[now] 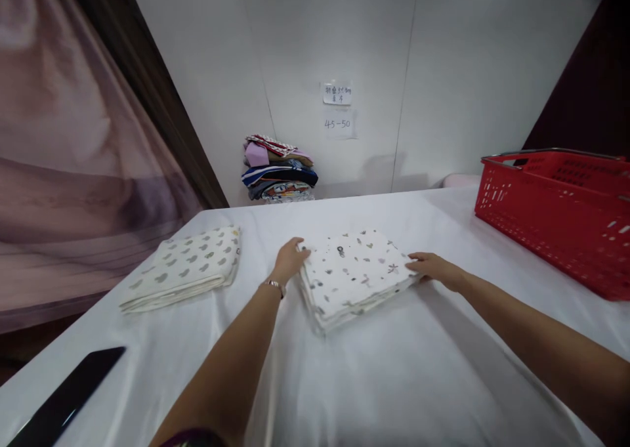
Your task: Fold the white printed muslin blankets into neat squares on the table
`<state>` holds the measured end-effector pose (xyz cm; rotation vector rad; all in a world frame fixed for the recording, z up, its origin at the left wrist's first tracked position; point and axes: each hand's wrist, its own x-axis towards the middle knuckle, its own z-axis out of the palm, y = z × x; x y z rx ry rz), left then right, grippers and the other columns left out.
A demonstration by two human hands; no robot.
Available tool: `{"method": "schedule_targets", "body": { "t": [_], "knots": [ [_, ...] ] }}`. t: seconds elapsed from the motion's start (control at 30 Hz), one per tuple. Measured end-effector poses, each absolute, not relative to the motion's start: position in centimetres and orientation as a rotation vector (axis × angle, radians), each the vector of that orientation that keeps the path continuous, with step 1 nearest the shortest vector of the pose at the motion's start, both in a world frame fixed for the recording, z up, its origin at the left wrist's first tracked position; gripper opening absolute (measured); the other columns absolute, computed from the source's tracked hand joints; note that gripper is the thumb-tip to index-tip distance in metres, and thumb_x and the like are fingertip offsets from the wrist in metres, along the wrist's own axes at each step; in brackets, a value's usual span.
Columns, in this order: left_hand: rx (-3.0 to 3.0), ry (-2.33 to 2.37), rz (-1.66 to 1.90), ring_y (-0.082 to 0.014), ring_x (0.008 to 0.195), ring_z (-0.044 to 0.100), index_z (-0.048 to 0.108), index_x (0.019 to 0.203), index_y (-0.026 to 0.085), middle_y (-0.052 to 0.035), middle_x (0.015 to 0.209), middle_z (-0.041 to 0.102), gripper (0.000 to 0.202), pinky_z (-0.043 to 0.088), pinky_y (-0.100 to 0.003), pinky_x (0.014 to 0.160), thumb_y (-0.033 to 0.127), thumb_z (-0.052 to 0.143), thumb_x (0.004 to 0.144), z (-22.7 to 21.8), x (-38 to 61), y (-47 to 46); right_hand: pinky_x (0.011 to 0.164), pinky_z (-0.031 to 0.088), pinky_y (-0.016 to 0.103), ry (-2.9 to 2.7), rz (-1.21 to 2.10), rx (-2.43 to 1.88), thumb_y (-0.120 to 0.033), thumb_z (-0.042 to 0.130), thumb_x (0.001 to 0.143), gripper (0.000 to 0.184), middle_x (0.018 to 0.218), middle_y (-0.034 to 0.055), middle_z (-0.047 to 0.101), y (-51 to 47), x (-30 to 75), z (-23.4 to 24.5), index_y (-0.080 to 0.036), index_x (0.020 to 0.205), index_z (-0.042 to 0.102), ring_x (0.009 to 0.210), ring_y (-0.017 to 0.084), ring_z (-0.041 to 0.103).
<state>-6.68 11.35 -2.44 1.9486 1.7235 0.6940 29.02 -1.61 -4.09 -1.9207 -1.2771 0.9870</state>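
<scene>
A folded white cloth with small dark prints [355, 270] lies on the white-covered table [394, 368] in front of me. My left hand [289, 260] rests against its left edge, fingers curled onto the corner. My right hand [433, 268] presses against its right edge, fingers tucked at the fold. Whether either hand truly grips the cloth is unclear; both touch it. A thin bracelet sits on my left wrist.
A second folded cloth with grey spots [187, 270] lies to the left. A stack of folded coloured fabrics [278, 171] stands against the back wall. A red plastic basket [561, 211] sits at the right. A dark flat object [63, 401] lies at the near left edge.
</scene>
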Motion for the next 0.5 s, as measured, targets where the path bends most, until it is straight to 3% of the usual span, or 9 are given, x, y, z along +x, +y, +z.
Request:
{"method": "schedule_targets", "body": {
  "t": [0.1, 0.2, 0.33, 0.4, 0.5],
  "knots": [
    [2.036, 1.886, 0.579, -0.0232, 0.1, 0.055, 0.054, 0.113, 0.015, -0.0096, 0.11, 0.06, 0.043, 0.041, -0.029, 0.084, 0.022, 0.063, 0.072, -1.3, -7.5, 12.8, 0.064, 0.053, 0.029, -1.223, 1.223, -1.766, -0.042, 0.061, 0.076, 0.061, 0.086, 0.0074, 0.067, -3.9, 27.1, -4.5, -0.014, 0.128, 0.047, 0.07, 0.016, 0.062],
    [2.167, 1.843, 0.64, -0.0245, 0.113, 0.048, 0.054, 0.113, 0.016, -0.0105, 0.121, 0.054, 0.035, 0.035, -0.033, 0.095, 0.022, 0.057, 0.078, -0.6, -5.7, 11.4, 0.069, 0.053, 0.027, -1.042, 1.296, -1.656, -0.035, 0.059, 0.078, 0.048, 0.085, 0.0066, 0.066, -5.4, 26.3, -4.8, -0.013, 0.121, 0.052, 0.072, 0.014, 0.062],
    [2.474, 1.321, 0.695, -0.0196, 0.101, 0.054, 0.058, 0.105, 0.019, -0.0056, 0.109, 0.061, 0.025, 0.04, -0.031, 0.09, 0.031, 0.053, 0.084, -0.9, 0.5, 5.4, 0.065, 0.052, 0.022, -0.965, 1.286, -1.652, -0.022, 0.058, 0.076, 0.025, 0.075, 0.0057, 0.067, -5.8, 26.2, -5.3, -0.013, 0.099, 0.061, 0.069, 0.013, 0.062],
    [2.598, 1.053, 0.618, -0.0197, 0.095, 0.055, 0.06, 0.101, 0.021, -0.0034, 0.101, 0.062, 0.028, 0.042, -0.032, 0.085, 0.041, 0.056, 0.082, -1.7, 3.7, 2.1, 0.06, 0.051, 0.021, -0.99, 1.28, -1.673, -0.02, 0.057, 0.075, 0.022, 0.07, 0.0045, 0.066, -5.9, 26.0, -5.4, -0.014, 0.096, 0.062, 0.064, 0.012, 0.061],
    [2.776, 0.874, 0.557, -0.0204, 0.094, 0.053, 0.057, 0.102, 0.021, -0.0039, 0.1, 0.058, 0.032, 0.042, -0.033, 0.081, 0.042, 0.061, 0.077, -3.2, 7.0, -1.2, 0.051, 0.047, 0.02, -1.066, 1.268, -1.668, -0.021, 0.056, 0.073, 0.019, 0.066, 0.0029, 0.064, -6.3, 25.5, -5.6, -0.015, 0.09, 0.062, 0.06, 0.012, 0.058]
  ]
}}
